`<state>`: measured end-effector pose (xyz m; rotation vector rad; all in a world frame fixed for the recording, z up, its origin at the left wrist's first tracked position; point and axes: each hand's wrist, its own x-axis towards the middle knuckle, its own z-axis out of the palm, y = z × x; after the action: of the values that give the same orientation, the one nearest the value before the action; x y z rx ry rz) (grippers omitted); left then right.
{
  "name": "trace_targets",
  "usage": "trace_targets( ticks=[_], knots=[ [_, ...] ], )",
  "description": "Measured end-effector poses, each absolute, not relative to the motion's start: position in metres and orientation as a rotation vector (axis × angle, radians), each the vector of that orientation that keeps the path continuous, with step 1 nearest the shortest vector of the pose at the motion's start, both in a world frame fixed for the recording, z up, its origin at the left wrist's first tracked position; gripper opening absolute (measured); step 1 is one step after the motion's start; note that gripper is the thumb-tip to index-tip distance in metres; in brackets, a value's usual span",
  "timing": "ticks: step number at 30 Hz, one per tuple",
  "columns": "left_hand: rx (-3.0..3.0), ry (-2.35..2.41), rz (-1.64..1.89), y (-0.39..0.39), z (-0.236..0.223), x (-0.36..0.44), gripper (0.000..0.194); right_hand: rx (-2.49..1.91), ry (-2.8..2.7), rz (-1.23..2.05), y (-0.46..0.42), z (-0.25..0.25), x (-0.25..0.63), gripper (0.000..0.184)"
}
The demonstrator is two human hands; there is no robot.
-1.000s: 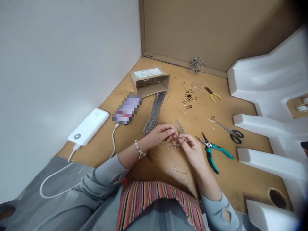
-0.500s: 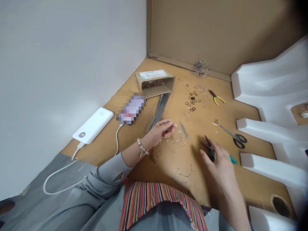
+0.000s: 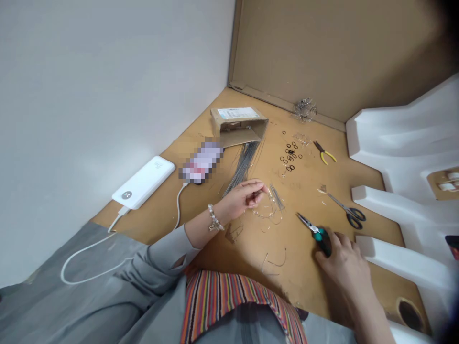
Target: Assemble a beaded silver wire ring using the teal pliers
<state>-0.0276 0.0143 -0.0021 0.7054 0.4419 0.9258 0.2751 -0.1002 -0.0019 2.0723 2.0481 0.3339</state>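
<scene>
My left hand (image 3: pixel 251 195) is closed in a pinch on a thin looped wire (image 3: pixel 264 214) with small clear bits along it, just above the table. Beside that loop lies a small bunch of short grey wires (image 3: pixel 276 197). My right hand (image 3: pixel 346 263) is wrapped around the dark and green handles of the long-nose pliers (image 3: pixel 315 232), whose jaws are low over the table and point left toward the loop. The palm hides the handle ends. Loose wire pieces (image 3: pixel 276 264) lie nearer my body.
Behind my left hand, long grey wires (image 3: pixel 243 167) stick out of a cardboard box (image 3: pixel 240 125). Black rings (image 3: pixel 290 155), yellow-handled pliers (image 3: pixel 324 153) and scissors (image 3: pixel 346 208) lie farther back. White foam (image 3: pixel 380 196) borders the right; a power bank (image 3: pixel 143 182) and a phone (image 3: pixel 202 162) are left.
My right hand has closed on the green-handled pliers, which have shifted with their jaws now pointing left. My left hand keeps its pinch on the wire. The view has shifted slightly.
</scene>
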Motion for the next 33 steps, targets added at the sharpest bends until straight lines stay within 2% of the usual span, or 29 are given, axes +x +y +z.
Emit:
trace_targets(
  ticks=[3,10,13,18,33],
  knots=[
    [0.762,0.467,0.910,0.013,0.001,-0.027,0.022,2.050,2.033,0.341,-0.096,-0.002,0.275,0.045],
    [1.051,0.732,0.958,0.007,0.008,-0.024,0.026,2.225,2.340,0.000,-0.091,0.032,0.268,0.035],
    [1.184,0.823,0.959,0.004,0.011,-0.023,0.025,1.988,2.565,0.118,-0.089,0.058,0.246,0.039],
    [1.272,0.829,0.955,0.002,0.015,-0.023,0.025,1.764,2.561,0.470,-0.079,0.074,0.218,0.032],
    [1.340,0.779,0.927,0.000,0.018,-0.024,0.022,1.620,2.616,0.662,-0.074,0.084,0.211,0.028]
  ],
)
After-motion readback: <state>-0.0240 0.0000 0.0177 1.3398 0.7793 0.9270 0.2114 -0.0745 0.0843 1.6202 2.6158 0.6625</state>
